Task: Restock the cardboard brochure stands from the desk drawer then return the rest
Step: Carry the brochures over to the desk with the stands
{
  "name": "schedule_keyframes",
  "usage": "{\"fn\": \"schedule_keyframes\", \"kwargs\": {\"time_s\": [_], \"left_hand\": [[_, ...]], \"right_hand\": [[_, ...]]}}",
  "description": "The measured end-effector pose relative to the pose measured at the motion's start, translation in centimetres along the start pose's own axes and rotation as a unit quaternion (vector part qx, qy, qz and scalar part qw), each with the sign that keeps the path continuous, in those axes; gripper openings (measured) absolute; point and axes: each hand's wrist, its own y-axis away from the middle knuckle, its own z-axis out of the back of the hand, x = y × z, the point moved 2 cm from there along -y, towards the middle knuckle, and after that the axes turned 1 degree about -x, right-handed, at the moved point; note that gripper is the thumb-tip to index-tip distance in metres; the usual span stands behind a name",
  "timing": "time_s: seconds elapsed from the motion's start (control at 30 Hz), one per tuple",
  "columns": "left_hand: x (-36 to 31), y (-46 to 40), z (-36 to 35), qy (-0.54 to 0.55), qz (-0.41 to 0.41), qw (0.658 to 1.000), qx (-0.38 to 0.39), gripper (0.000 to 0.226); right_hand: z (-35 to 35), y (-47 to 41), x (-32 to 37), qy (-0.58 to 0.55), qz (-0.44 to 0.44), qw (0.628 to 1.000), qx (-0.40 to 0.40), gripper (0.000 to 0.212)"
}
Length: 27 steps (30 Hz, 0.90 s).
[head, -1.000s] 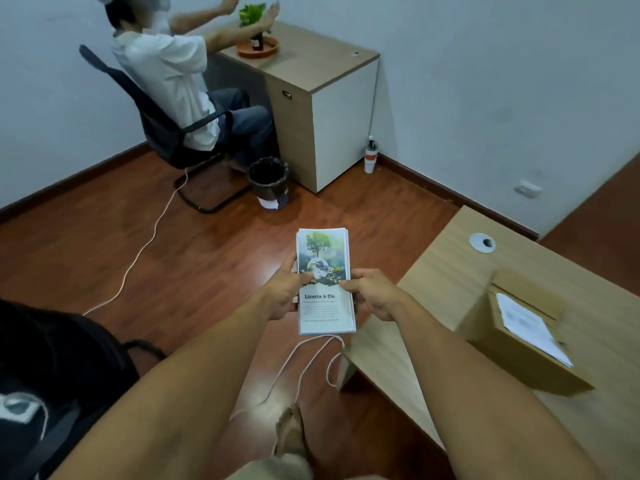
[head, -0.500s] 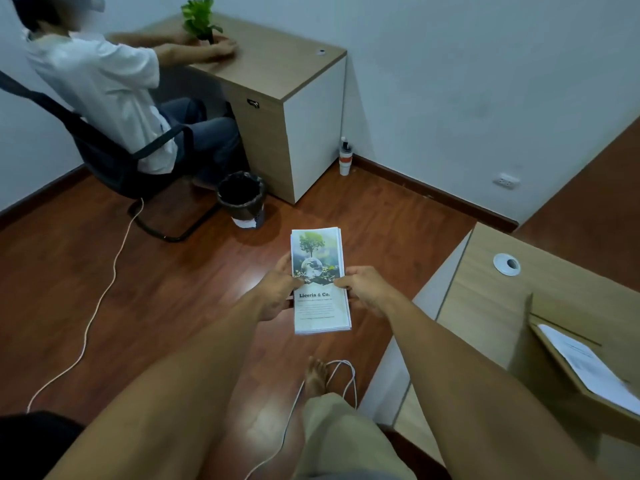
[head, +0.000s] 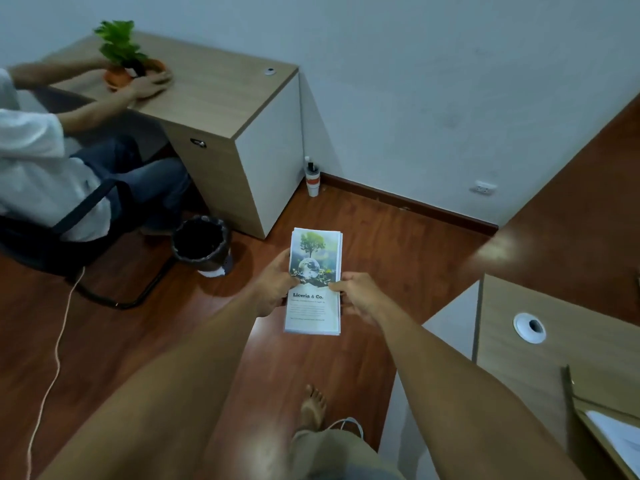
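Two hands clamp one brochure stack [head: 314,282]: left hand [head: 273,289] at 9 o'clock, right hand [head: 358,296] at 3 o'clock, over the floor.

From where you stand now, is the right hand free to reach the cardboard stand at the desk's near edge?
Probably not yet. The right hand and left hand both grip the brochure stack over the floor; the cardboard stand sits beside the right forearm, nothing between.
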Motion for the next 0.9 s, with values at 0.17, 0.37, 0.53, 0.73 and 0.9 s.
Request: {"fn": "schedule_keyframes", "kwargs": {"time_s": [0.17,0.37,0.53,0.73,0.9], "left_hand": [[-5.3,-6.1,-1.0,-0.014,-0.004,0.999,0.029,0.062],[-10.0,-13.3,-4.2,-0.044,-0.003,0.995,0.085,0.067],[-13.8,-19.8,-7.8,-0.056,-0.018,0.988,0.146,0.071],[-19.6,-27.4,-13.4,-0.093,-0.045,0.966,0.236,0.065],[-25.1,-32.6,-18.7,-0.149,-0.071,0.933,0.319,0.064]], "right_hand": [[2.8,-4.2,4.5,-0.025,-0.003,0.999,-0.038,0.016],[8.0,-7.1,7.8,-0.041,0.009,0.994,-0.104,0.011],[12.7,-9.9,10.2,-0.052,0.018,0.983,-0.174,0.004],[18.9,-12.8,13.8,-0.098,0.017,0.962,-0.254,0.004],[23.7,-14.3,16.7,-0.156,0.018,0.937,-0.313,0.010]]}}
